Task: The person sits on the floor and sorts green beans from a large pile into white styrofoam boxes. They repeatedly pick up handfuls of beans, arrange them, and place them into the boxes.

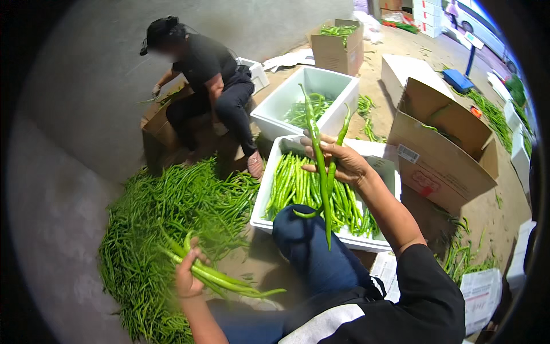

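Several long green chili peppers (223,281) are gripped in my left hand (189,271), above the edge of a large heap of green peppers (172,206) on the floor. My right hand (346,161) pinches two long green peppers (320,167), which point up and down past the fingers; one has a curled tip by my knee. Beneath my right hand stands a white foam box (262,215), partly hidden by my knee and arm. Inside it, long peppers (290,180) lie side by side in a row.
A second foam box (275,116) with loose peppers stands behind. At left a person (206,64) sits, one hand over a carton (157,116). A tall open carton (434,150) stands to my right. Farther back are a pepper-filled carton (335,53) and a blue platform scale (459,81).
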A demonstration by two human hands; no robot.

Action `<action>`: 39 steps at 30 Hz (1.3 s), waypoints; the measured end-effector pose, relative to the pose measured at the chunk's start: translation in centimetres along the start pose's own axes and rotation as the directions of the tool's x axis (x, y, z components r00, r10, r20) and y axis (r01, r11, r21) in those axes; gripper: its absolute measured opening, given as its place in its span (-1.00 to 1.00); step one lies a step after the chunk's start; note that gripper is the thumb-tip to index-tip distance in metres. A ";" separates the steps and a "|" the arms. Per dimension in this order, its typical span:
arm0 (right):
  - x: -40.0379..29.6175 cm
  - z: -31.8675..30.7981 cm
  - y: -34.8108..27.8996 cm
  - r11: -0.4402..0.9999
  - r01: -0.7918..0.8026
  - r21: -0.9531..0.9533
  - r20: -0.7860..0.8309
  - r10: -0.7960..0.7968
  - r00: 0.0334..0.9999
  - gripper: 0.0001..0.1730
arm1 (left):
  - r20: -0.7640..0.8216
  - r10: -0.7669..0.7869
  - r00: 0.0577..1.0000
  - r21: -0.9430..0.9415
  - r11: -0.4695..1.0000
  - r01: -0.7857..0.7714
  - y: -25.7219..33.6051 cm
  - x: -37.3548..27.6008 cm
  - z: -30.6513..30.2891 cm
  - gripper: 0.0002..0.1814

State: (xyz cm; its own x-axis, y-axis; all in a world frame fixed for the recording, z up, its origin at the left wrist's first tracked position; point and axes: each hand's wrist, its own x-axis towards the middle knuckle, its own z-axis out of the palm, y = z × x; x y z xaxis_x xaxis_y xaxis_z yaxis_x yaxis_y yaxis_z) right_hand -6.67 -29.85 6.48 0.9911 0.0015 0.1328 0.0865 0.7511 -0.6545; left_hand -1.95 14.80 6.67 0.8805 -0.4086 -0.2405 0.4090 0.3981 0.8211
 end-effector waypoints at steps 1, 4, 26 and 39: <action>0.1 0.5 0.3 1.000 -0.012 -0.011 0.007 0.012 1.000 -0.34 | 0.007 0.006 1.000 0.005 1.000 -0.006 0.2 0.2 0.7 -0.56; 0.6 1.6 1.7 0.998 -0.055 0.011 0.069 0.054 0.996 -0.33 | 0.003 0.023 1.000 0.060 0.998 -0.023 0.7 0.0 2.6 -0.56; 5.4 11.5 19.4 0.793 -0.561 -0.236 0.296 0.609 0.736 -0.58 | -0.112 0.024 0.993 0.245 0.970 0.004 2.1 3.3 2.8 -0.74; 8.1 9.7 17.9 0.898 -0.388 -0.205 0.055 0.407 0.912 -0.68 | -0.226 0.088 0.970 -0.144 0.982 -0.122 1.7 3.4 -4.9 -0.78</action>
State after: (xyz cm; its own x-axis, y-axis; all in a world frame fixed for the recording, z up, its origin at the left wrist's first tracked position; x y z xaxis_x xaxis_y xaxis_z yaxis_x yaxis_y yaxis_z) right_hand 1.95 -9.99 3.11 0.9334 0.3434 -0.1040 -0.2864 0.5387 -0.7923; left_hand 2.89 18.16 4.71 0.9442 -0.1760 -0.2784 0.3286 0.5591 0.7612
